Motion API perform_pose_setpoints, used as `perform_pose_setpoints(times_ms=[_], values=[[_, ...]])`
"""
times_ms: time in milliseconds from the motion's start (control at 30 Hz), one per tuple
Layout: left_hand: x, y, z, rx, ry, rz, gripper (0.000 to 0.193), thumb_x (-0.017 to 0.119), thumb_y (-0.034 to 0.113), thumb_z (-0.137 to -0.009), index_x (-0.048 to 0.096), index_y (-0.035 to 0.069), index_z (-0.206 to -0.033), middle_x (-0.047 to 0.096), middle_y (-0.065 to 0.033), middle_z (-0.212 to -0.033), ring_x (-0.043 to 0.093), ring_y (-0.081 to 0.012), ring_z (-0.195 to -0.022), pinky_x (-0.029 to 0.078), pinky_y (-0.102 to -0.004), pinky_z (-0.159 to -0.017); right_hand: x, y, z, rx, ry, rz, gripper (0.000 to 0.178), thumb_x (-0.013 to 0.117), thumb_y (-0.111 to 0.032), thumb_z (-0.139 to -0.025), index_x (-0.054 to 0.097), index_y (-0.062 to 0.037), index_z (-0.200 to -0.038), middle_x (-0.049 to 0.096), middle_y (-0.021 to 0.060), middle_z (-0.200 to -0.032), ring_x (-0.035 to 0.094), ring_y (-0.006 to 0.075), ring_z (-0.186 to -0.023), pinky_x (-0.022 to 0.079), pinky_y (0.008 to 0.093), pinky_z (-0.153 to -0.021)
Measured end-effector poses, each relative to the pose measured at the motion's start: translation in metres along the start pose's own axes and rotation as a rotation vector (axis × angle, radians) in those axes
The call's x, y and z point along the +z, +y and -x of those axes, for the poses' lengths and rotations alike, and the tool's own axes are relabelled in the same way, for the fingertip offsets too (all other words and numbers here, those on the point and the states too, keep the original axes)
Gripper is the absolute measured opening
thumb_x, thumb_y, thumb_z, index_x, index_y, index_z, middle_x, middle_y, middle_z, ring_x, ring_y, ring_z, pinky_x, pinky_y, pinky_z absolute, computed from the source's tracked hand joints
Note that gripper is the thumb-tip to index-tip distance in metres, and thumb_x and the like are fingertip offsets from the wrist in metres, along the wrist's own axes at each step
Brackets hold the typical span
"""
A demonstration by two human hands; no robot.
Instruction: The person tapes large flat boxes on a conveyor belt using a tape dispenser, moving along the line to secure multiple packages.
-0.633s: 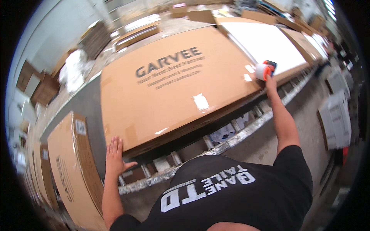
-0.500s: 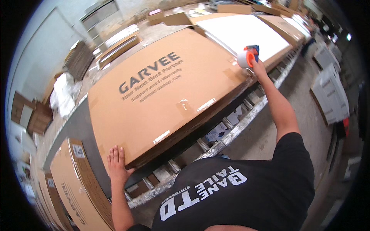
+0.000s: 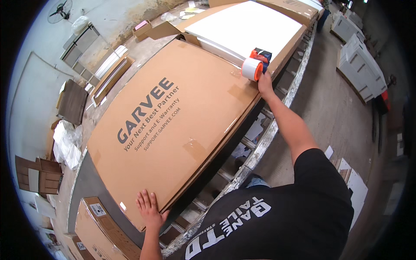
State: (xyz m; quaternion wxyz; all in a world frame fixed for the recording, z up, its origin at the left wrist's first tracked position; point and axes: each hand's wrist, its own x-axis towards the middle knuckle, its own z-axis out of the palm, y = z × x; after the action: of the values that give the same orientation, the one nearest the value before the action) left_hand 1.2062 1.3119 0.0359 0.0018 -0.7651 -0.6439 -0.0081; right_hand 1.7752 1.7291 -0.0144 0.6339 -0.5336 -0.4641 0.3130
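A large flat brown cardboard box (image 3: 208,99) with dark print lies before me, with pieces of clear tape along its near right edge. My left hand (image 3: 151,211) rests flat on its top close to the near corner, fingers spread. My right hand (image 3: 265,83) is wrapped around a tape dispenser (image 3: 252,69), orange and dark blue with a wide roll of pale tape. It is over the box's far right corner; whether it touches the cardboard I cannot tell. My fingers on the handle are partly hidden.
The box lies on a roller conveyor with a metal side rail (image 3: 264,145). Beyond it, white panels (image 3: 247,26) sit in an open carton. Another carton (image 3: 106,229) stands at the lower left. White cabinets (image 3: 362,65) stand on the floor at right, and crumpled plastic (image 3: 67,143) lies at left.
The view has turned, so the box appears lower and further left. My left hand now lies further in on the box top. My right hand still holds the tape dispenser by the far corner.
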Motion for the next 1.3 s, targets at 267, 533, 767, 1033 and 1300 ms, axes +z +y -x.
perform_pose_setpoints(times_ms=[267,533,767,1033,1300], values=[[0.009,0.006,-0.002,0.014,0.048,-0.011,0.099,0.073,0.052,-0.077,0.026,0.009,-0.154,0.021,-0.0267,-0.159,0.018,-0.0503,-0.146,0.015,-0.0641,-0.115,0.001,-0.089,-0.032,0.115,-0.181,-0.124,0.039,0.046,-0.02,-0.1,0.049,-0.0008,-0.134,0.06,0.0084,-0.121,0.056,0.0169,-0.111,0.044,0.0315,-0.098],[0.006,0.006,0.006,-0.018,-0.045,-0.028,0.108,0.079,0.05,-0.071,0.022,0.012,-0.155,0.019,-0.0272,-0.159,0.02,-0.0525,-0.144,0.017,-0.0643,-0.115,-0.007,-0.013,-0.027,-0.095,-0.235,0.033,0.042,0.046,-0.027,-0.106,0.043,0.0004,-0.138,0.058,0.0083,-0.125,0.054,0.0171,-0.114,0.042,0.0325,-0.1],[-0.017,0.015,-0.01,-0.279,-0.379,0.08,0.121,0.068,0.067,-0.076,0.012,-0.009,-0.152,0.008,-0.0369,-0.157,0.005,-0.054,-0.146,0.01,-0.0594,-0.118,-0.001,-0.011,-0.033,0.006,-0.161,0.01,0.039,0.043,-0.012,-0.099,0.046,0.0007,-0.136,0.058,0.0116,-0.125,0.055,0.0207,-0.116,0.041,0.0338,-0.102],[-0.079,-0.099,-0.319,-0.213,-0.409,0.343,0.064,0.066,0.056,-0.086,0.061,0.007,-0.128,0.067,-0.0214,-0.116,0.065,-0.035,-0.107,0.049,-0.0432,-0.093,0.003,-0.015,-0.045,0.153,-0.358,0.062,0.038,0.042,-0.015,-0.099,0.049,0.0003,-0.133,0.059,0.0092,-0.122,0.055,0.0187,-0.113,0.042,0.0325,-0.1],[0.017,-0.176,-0.551,-0.637,0.023,0.1,0.076,0.036,0.07,-0.092,0.064,0.006,-0.122,0.064,-0.022,-0.125,0.059,-0.0389,-0.118,0.042,-0.0497,-0.102,-0.007,-0.028,-0.029,0.056,-0.347,0.339,0.038,0.045,-0.019,-0.102,0.05,0.0021,-0.133,0.06,0.0113,-0.125,0.054,0.0207,-0.117,0.042,0.0344,-0.102]])
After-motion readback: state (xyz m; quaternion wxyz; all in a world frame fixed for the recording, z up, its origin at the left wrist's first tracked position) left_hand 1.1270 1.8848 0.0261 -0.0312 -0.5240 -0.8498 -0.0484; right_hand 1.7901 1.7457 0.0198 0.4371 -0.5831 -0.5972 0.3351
